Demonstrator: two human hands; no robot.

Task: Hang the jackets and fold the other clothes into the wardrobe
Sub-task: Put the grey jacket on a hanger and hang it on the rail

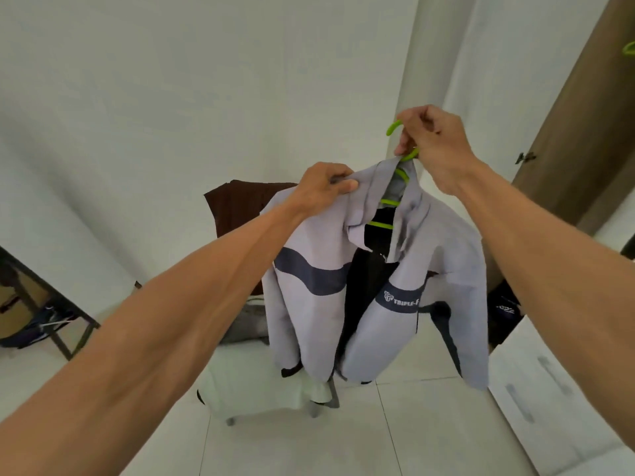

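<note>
Lime-green hanger (390, 202), hook gripped by the right hand (436, 149), carries the grey jacket (309, 321); the left hand (323, 190), pinching its shoulder, should tug it square first.

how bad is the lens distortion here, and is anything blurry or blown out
Head view: strong wide-angle bend, so the brown wardrobe door and the wall corner lean and curve. The jacket and green hanger at centre are fairly sharp, with the chest lettering partly readable. The white drawers at lower right are smeared. Light is soft and even, with no glare and only faint shadows.
</note>
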